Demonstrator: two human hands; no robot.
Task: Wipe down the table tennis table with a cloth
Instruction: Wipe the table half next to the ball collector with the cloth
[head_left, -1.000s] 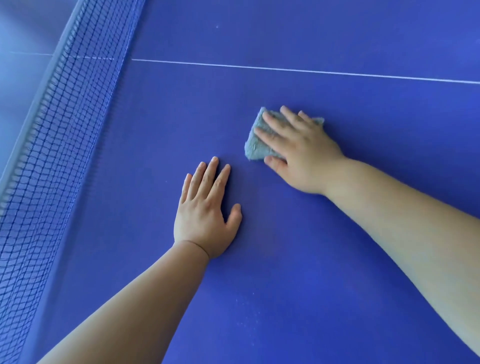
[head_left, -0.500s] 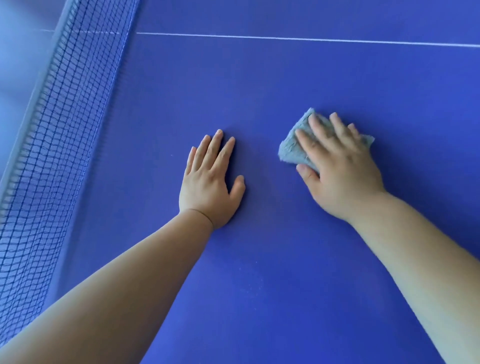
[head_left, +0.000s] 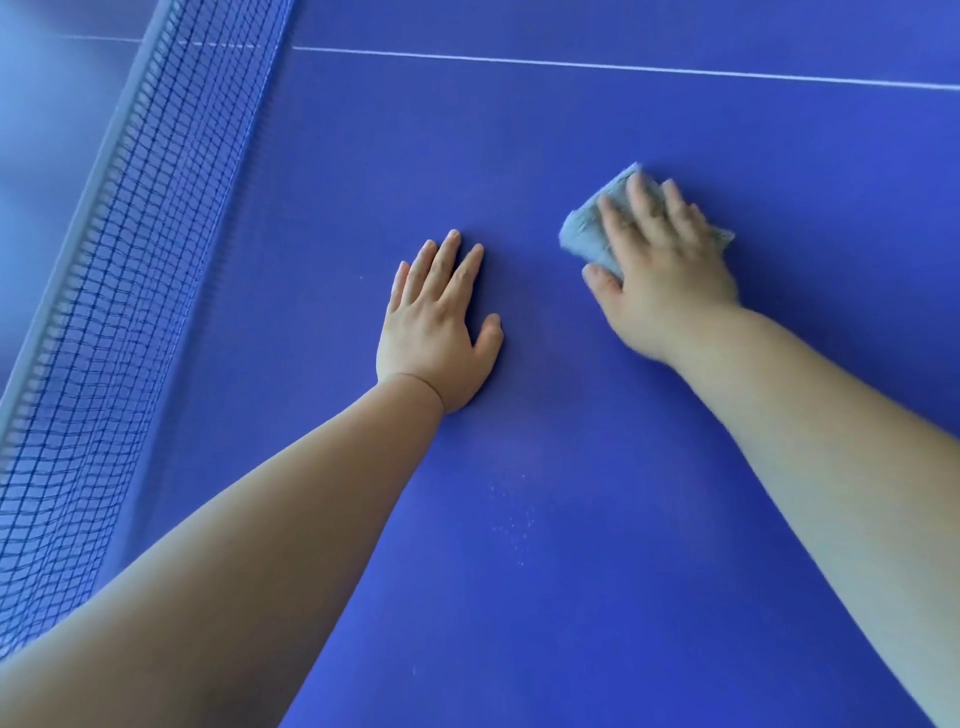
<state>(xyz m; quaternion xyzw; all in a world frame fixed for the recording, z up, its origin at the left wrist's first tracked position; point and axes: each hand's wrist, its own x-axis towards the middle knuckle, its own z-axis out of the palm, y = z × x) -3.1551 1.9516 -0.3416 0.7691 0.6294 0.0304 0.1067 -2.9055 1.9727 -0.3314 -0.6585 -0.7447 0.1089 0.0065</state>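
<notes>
Wiping half done or what?

Can't put a fraction on it. Right hand (head_left: 660, 275) presses the grey cloth (head_left: 589, 234) flat on the blue table (head_left: 571, 623), right of centre, short of the white line (head_left: 571, 63). Pale specks (head_left: 511, 519) sit low between the forearms, so that patch looks unwiped, my guess

Fingers?

Right ones are straight and spread over the cloth, pressing not clutching, a bit blurred. Thumb lies by its near edge. Left hand (head_left: 436, 332) is flat on the table, fingers straight and close together, holding nothing

Anything differ from a second ago?

Cloth and right hand now sit well apart from the left hand; before they were just beside it. Left hand stays planted, net (head_left: 104, 312) still on the left. Plenty of table left, I'd judge
</notes>
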